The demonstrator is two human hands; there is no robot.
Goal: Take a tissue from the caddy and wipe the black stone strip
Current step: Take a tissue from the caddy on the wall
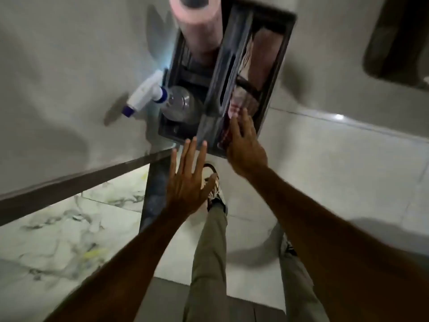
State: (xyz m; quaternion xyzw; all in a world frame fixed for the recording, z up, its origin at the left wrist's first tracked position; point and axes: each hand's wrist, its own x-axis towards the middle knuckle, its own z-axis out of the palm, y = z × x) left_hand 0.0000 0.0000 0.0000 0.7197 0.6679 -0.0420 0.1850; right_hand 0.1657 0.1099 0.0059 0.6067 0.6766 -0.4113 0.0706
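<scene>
Dark caddy (pixel 274 75) on pale floor (pixel 325 182)

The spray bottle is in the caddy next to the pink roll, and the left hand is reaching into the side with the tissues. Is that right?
Not quite: it is the right hand, not the left. The head view shows its fingers going into the caddy's tissue side, while the left hand is spread flat just short of the caddy. The spray bottle does sit beside the pink roll.

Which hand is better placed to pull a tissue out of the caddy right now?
The right hand. Its fingers already reach into the caddy's right compartment, over the pinkish tissue pack. The left hand is spread flat, short of the caddy's near edge, above the black stone strip.
</scene>
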